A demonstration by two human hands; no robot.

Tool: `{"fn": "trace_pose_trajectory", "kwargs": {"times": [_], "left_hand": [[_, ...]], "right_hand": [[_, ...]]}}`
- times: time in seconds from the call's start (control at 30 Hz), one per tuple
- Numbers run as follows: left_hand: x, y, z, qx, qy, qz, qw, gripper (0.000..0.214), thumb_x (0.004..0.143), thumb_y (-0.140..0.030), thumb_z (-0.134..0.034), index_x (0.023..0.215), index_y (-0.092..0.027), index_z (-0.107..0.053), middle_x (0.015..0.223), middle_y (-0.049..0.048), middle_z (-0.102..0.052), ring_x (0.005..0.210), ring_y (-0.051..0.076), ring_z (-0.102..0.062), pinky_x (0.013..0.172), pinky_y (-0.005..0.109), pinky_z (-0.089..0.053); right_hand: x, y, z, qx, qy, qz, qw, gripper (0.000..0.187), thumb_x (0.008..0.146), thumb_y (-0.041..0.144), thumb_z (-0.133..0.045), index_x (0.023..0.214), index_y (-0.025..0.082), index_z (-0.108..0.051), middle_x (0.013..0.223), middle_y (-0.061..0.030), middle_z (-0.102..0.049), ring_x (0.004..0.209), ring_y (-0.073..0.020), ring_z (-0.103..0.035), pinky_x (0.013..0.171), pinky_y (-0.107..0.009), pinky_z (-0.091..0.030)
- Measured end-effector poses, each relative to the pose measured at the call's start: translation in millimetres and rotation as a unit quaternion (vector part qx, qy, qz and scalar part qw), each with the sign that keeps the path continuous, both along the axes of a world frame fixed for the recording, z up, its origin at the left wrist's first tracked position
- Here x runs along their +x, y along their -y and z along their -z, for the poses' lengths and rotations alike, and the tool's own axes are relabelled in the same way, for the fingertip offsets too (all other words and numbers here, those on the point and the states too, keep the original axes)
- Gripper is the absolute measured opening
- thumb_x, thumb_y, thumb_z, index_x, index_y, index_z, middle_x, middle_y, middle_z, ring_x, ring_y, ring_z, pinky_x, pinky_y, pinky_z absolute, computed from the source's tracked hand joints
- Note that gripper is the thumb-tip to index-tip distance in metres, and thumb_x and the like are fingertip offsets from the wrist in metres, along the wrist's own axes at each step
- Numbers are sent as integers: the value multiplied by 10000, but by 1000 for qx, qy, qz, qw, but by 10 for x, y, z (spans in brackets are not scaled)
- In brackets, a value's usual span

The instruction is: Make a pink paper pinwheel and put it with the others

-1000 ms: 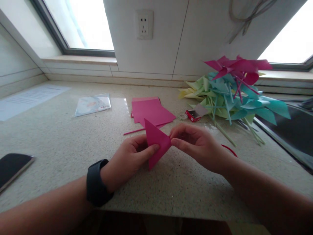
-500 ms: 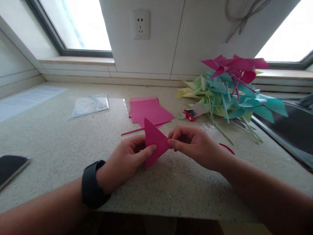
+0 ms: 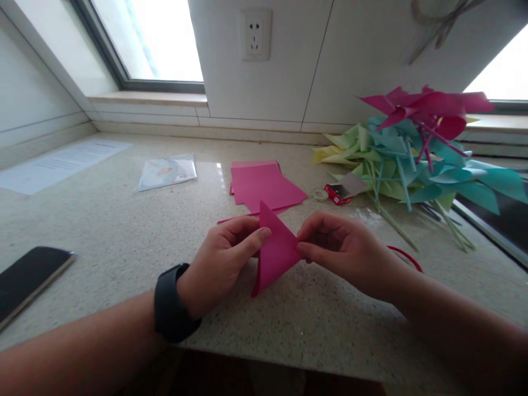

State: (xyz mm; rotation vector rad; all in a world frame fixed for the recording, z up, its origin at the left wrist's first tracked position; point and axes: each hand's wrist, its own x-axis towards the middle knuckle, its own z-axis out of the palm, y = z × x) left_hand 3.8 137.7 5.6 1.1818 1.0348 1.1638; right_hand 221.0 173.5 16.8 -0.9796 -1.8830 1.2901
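Between my two hands is a pink sheet of paper [image 3: 277, 250], folded into a triangle and held just over the counter. My left hand [image 3: 233, 247] grips its folded left side, thumb on the front face and fingers behind. My right hand [image 3: 338, 247] pinches the triangle's right corner between thumb and fingertips. Behind the triangle lie several pink paper squares [image 3: 266, 184] in a loose stack. A thin pink stick [image 3: 231, 219] rests on the counter, partly hidden by my left hand and the paper.
Pink, blue and green paper pinwheels [image 3: 429, 143] are heaped at the back right. A small red box [image 3: 340, 193] and a roll of tape [image 3: 319, 194] sit near them. Leftward are a clear packet [image 3: 168, 171], a printed sheet [image 3: 66, 162] and a dark phone [image 3: 33, 280].
The view has shifted, so everything appears farther right. The triangle's lower left edge has opened slightly, showing its layers. Both hands keep their hold.
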Motion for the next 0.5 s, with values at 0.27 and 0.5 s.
{"fn": "trace_pose_trajectory", "kwargs": {"times": [0.27,0.5], "left_hand": [[-19,-3,6,32,0,-38,999,155,825,-304,-741,805,-150,-741,757,19,-687,695,122,-585,639,221,-478],[-16,30,-6,51,31,-83,995,115,818,-284,-772,841,-175,-742,768,3,-714,654,99,-619,614,193,-520]], "right_hand": [[-8,42,-39,36,28,-2,999,93,850,306,-710,837,233,-655,746,-7,-646,654,-144,-581,558,-274,-468],[-6,79,-77,69,72,-13,995,70,873,276,-680,856,213,-658,773,5,-664,702,-133,-601,608,-250,-479]]}}
